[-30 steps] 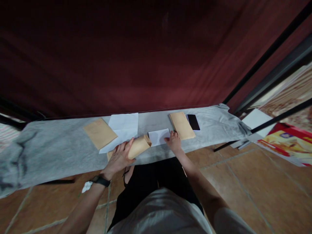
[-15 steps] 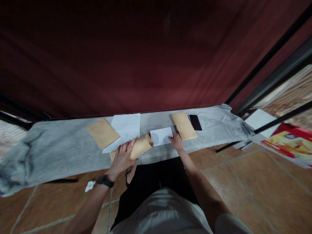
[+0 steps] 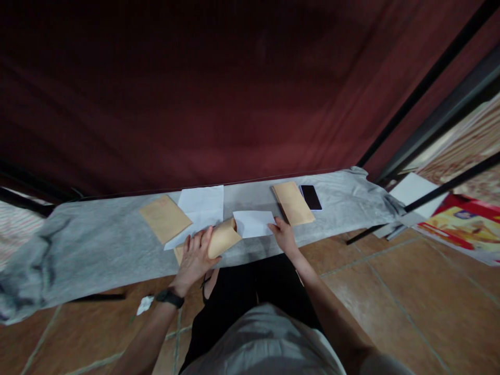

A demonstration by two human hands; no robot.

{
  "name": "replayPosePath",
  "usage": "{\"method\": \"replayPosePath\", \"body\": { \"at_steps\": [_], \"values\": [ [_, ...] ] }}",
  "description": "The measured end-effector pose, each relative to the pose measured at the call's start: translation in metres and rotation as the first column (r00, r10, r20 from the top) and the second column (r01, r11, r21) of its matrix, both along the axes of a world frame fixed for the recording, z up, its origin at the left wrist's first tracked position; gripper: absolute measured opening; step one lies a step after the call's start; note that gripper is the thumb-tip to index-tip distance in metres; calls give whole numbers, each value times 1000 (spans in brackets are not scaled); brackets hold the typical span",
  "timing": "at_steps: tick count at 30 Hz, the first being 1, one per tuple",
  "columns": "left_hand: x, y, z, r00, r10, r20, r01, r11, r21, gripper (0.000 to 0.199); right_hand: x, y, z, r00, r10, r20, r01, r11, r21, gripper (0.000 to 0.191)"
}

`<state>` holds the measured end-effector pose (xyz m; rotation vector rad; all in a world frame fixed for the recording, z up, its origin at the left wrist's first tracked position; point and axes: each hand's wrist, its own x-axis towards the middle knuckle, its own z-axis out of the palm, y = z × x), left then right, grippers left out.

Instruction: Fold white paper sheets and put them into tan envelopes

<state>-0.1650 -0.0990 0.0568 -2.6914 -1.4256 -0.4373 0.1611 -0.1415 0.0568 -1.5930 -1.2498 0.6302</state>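
Note:
My left hand (image 3: 197, 254) is wrapped over a brown paper envelope (image 3: 224, 239), whose mouth bulges open toward the right. Between the thumb and fingers of my right hand (image 3: 284, 234) is the right edge of a folded white paper (image 3: 254, 224). The paper's left end meets the envelope's open mouth; how far it reaches inside I cannot tell. Just right of that paper lies a stack of brown envelopes (image 3: 294, 203). Left of centre, another brown envelope (image 3: 165, 219) overlaps unfolded white sheets (image 3: 203, 203).
A grey cloth (image 3: 97, 239) covers the narrow bench, with a dark red surface (image 3: 250, 120) rising behind it. A phone (image 3: 311, 198) lies right of the stack. Crumpled white tissue (image 3: 145, 304) is on the tiled floor, and a red and yellow box (image 3: 464, 224) stands at right.
The white paper, flat on the cloth before, is now lifted in my right hand and has moved left to the envelope's mouth. My left hand keeps its hold on the envelope.

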Motion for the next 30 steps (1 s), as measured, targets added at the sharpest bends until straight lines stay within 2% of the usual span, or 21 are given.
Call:
{"method": "replayPosePath", "body": {
  "at_steps": [6, 12, 16, 20, 26, 30],
  "values": [
    [-1, 0, -2, 1000, -1, -5, 2, 1000, 17, 105, 18, 1, 23, 978, 152, 145, -142, 987, -76, 15],
    [-1, 1, -7, 1000, -3, -21, 4, 1000, 29, 105, 26, 6, 39, 965, 217, 147, -202, 973, -113, 16],
    [3, 1, -5, 999, -29, 20, 29, 999, 27, 103, 15, 10, 34, 968, 202, 150, -181, 973, -142, 22],
    [14, 1, 0, 996, -60, 62, 58, 998, 32, 103, -10, 11, 21, 971, 166, 173, -142, 979, -147, 23],
    [34, -1, 8, 989, -118, 92, 115, 993, 37, 107, -47, 10, 9, 989, 128, 67, -121, 987, -106, 14],
    [42, -1, 10, 985, -145, 98, 143, 989, 31, 108, -58, 13, 5, 992, 125, 20, -120, 978, -172, 14]
  ]
}}
